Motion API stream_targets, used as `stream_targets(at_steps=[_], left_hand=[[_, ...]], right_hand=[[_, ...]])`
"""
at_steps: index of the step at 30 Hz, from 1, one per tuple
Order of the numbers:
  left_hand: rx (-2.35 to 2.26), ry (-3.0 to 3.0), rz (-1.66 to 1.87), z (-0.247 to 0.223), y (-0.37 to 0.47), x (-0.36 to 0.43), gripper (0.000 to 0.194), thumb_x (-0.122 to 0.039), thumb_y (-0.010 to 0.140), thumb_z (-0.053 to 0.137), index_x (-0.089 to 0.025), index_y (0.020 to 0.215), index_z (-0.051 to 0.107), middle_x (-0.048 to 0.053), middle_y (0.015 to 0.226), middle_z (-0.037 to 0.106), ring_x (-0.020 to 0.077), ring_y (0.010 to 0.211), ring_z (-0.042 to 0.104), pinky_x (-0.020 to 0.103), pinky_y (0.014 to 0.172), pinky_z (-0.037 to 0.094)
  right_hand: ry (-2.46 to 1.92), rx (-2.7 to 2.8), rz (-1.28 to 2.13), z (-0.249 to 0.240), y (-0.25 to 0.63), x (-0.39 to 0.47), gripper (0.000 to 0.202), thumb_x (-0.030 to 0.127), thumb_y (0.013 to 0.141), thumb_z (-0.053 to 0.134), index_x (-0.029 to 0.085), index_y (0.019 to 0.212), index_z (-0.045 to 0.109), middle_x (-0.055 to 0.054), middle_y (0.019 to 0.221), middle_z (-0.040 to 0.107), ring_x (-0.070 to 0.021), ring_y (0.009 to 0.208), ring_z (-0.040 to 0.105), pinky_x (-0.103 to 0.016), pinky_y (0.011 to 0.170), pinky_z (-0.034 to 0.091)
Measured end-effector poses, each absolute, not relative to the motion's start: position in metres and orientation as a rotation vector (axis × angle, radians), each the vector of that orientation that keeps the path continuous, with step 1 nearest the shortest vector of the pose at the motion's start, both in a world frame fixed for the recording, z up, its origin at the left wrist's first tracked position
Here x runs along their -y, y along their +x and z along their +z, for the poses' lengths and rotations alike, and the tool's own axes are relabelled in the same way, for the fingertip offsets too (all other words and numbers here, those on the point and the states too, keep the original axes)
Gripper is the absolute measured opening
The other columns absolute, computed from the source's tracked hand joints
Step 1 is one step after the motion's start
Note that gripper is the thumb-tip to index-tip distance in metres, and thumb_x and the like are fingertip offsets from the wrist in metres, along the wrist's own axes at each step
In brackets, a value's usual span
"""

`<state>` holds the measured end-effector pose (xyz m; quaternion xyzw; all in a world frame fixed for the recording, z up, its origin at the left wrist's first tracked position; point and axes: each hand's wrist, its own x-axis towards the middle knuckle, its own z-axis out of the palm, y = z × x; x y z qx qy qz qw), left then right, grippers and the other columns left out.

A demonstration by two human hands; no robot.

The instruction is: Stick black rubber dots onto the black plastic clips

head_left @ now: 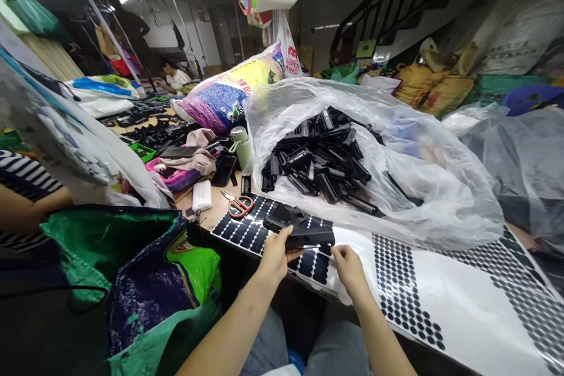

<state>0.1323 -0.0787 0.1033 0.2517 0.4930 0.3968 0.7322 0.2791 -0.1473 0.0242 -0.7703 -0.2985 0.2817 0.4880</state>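
At the left edge, nine to ten o'clock, a person in a black-and-white striped sleeve is cut off by the frame and partly hidden by a bulging white plastic sack. The orange-handled metal scissors lie at ten o'clock from the long black textured plastic part, held above the tabletop's near edge. The left hand is clamped on that part, thumb uppermost, fingers curled beneath and largely concealed. Toward eleven o'clock, the printing on a plump purple, blue and yellow sack is too blurred to read. Just beyond the part's right end, the right hand has thumb and forefinger pinched together; I cannot tell whether anything is between them. At one o'clock, a crumpled translucent plastic bag hides some of its glossy black oblong pieces. Round black stickers dot the white sheet at four o'clock.
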Motion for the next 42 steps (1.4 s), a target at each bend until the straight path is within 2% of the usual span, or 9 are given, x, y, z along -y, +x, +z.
stream_targets(at_steps=[4, 8, 12, 16, 27, 42], left_hand=[[-1.068, 0.55, 0.894, 0.105, 0.132, 0.076, 0.017, -0.023, 0.071, 0.063, -0.013, 0.069, 0.05, 0.004, 0.061, 0.061, 0.0162, 0.054, 0.062, 0.033, 0.054, 0.054], [-1.067, 0.568, 0.893, 0.105, 0.137, 0.077, 0.02, -0.023, 0.067, 0.066, -0.013, 0.064, 0.049, 0.003, 0.059, 0.06, 0.0166, 0.057, 0.062, 0.035, 0.057, 0.055], [-1.016, 0.619, 0.824, 0.104, 0.152, 0.089, 0.024, -0.024, 0.063, 0.071, -0.013, 0.06, 0.05, 0.003, 0.061, 0.06, 0.0172, 0.063, 0.061, 0.037, 0.059, 0.055], [-1.01, 0.643, 0.74, 0.107, 0.165, 0.103, 0.023, -0.026, 0.06, 0.072, -0.012, 0.063, 0.054, 0.003, 0.063, 0.06, 0.0158, 0.062, 0.059, 0.033, 0.056, 0.054], [-1.008, 0.644, 0.613, 0.108, 0.175, 0.113, 0.018, -0.022, 0.057, 0.07, -0.012, 0.059, 0.055, 0.0, 0.057, 0.056, 0.0141, 0.057, 0.056, 0.028, 0.049, 0.05], [-0.959, 0.63, 0.585, 0.101, 0.179, 0.116, 0.016, -0.023, 0.059, 0.071, -0.012, 0.062, 0.06, 0.003, 0.062, 0.061, 0.0161, 0.061, 0.059, 0.032, 0.055, 0.052]], right_hand=[[-1.689, 0.535, 0.734, 0.028, 0.294, 0.159, 0.028, 0.046, 0.064, 0.055, 0.018, 0.062, 0.052, 0.002, 0.056, 0.051, -0.0141, 0.055, 0.048, -0.028, 0.056, 0.039], [-1.586, 0.412, 0.58, 0.06, 0.306, 0.179, 0.028, 0.046, 0.068, 0.057, 0.018, 0.071, 0.052, 0.002, 0.066, 0.051, -0.013, 0.065, 0.05, -0.028, 0.066, 0.043], [-1.505, 0.67, 0.713, 0.111, 0.293, 0.193, 0.022, 0.04, 0.073, 0.056, 0.019, 0.073, 0.054, -0.003, 0.087, 0.056, -0.0156, 0.08, 0.052, -0.029, 0.071, 0.042], [-1.639, 1.017, 0.786, 0.138, 0.274, 0.194, 0.017, 0.033, 0.078, 0.051, 0.019, 0.068, 0.052, -0.006, 0.107, 0.052, -0.0191, 0.097, 0.05, -0.031, 0.075, 0.04], [-1.843, 1.077, 0.774, 0.13, 0.276, 0.199, 0.013, 0.027, 0.079, 0.047, 0.019, 0.07, 0.051, -0.008, 0.105, 0.048, -0.0214, 0.105, 0.046, -0.036, 0.085, 0.037], [-1.888, 1.033, 0.667, 0.121, 0.273, 0.2, 0.014, 0.03, 0.079, 0.048, 0.019, 0.07, 0.052, -0.008, 0.104, 0.047, -0.0221, 0.1, 0.046, -0.039, 0.087, 0.037]])
